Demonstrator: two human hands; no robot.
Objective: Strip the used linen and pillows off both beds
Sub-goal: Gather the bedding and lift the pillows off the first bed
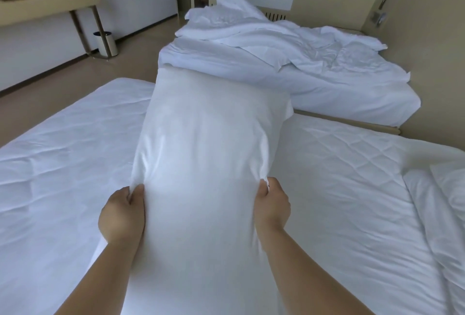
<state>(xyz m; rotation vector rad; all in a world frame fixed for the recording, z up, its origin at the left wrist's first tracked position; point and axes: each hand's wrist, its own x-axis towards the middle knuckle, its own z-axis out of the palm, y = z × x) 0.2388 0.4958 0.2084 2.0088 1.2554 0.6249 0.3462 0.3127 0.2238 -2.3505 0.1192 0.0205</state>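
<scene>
A person holds a long white pillow (pixel 211 153) lengthwise in front of them, raised over the middle of the near bed (pixel 339 176) with its far end reaching toward the far bed (pixel 352 95). The pillow is plump and smooth in its white case, and the cloth gathers into small puckers where it is gripped. The left hand (pixel 123 214) pinches the pillow's left edge, fingers curled into the fabric. The right hand (pixel 273 204) grips the right edge in the same way. The near bed shows a quilted white mattress cover, with a crumpled heap of white linen (pixel 442 201) at its right edge. The far bed carries a rumpled white duvet and sheets (pixel 251 35). A waste bin (pixel 105 44) stands on the floor at far left, beneath a console table (pixel 50 2).
</scene>
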